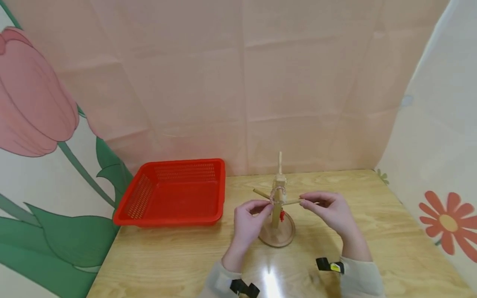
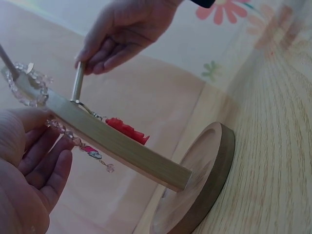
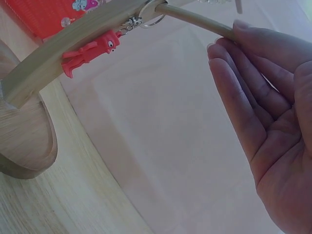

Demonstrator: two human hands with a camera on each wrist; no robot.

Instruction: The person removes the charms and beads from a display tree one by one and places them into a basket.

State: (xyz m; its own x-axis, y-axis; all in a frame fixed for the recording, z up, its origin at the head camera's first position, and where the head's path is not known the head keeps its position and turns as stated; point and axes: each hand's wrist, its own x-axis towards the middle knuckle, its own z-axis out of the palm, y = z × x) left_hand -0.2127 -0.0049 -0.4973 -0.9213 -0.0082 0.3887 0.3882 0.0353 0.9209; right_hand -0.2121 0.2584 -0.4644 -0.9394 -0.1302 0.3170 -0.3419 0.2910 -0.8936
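The wooden stand [image 1: 276,218] stood upright on the desk [image 1: 167,256], with the red basket [image 1: 171,222] at nine o'clock from it. The right hand [image 1: 333,210], at three o'clock, pinched the tip of a peg [image 3: 200,20] between thumb and fingers; a red figure [image 3: 92,52] hung from that peg, close to the post [image 2: 117,144]. The left hand [image 1: 247,221], at eight o'clock, had its thumb against the post beside a beaded bracelet [image 2: 30,103]; whether its grip had closed on anything I could not tell.
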